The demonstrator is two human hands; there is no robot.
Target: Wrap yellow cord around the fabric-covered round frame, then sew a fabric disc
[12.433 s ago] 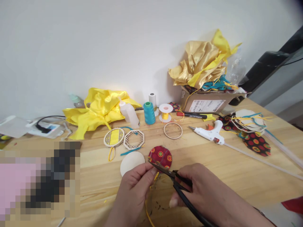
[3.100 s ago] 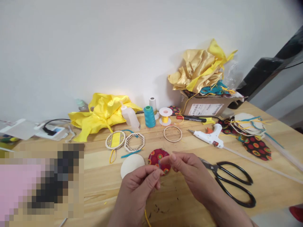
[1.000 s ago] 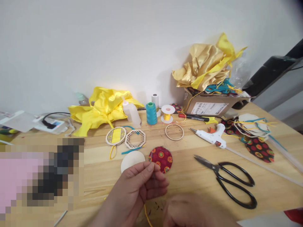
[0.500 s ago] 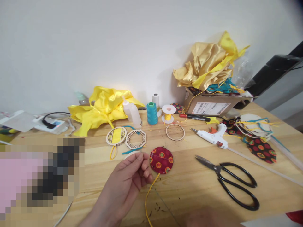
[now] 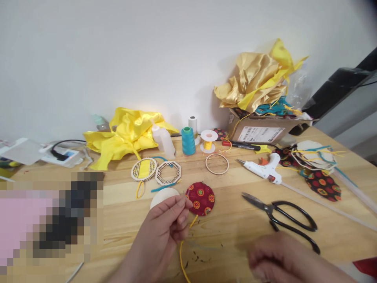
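Observation:
My left hand (image 5: pixel 169 220) is closed, thumb and fingertips pinched together at the left edge of a round dark-red patterned fabric disc (image 5: pixel 200 198). What the pinch holds is too small to make out. A yellow cord (image 5: pixel 183 261) runs down from the disc past my fingers. Behind the knuckles lies a white round disc (image 5: pixel 165 195), partly covered. At lower right, my right hand (image 5: pixel 273 255) is smeared by motion, its fingers bent and its grip unclear. It overlaps the lower handle of the black-handled scissors (image 5: pixel 266 208) in the view. A faint thin line shows between the hands.
Beyond the hands lie a wooden ring (image 5: pixel 217 164), an octagonal lattice frame (image 5: pixel 168 173) and a white glue gun (image 5: pixel 263 169). Thread spools (image 5: pixel 188 141), yellow cloth (image 5: pixel 126 131) and a fabric-filled cardboard box (image 5: pixel 259 129) stand along the wall.
My right hand has come up into view at lower right, over the scissors' lower handle. The left hand has shifted slightly right and down, uncovering more of the white disc.

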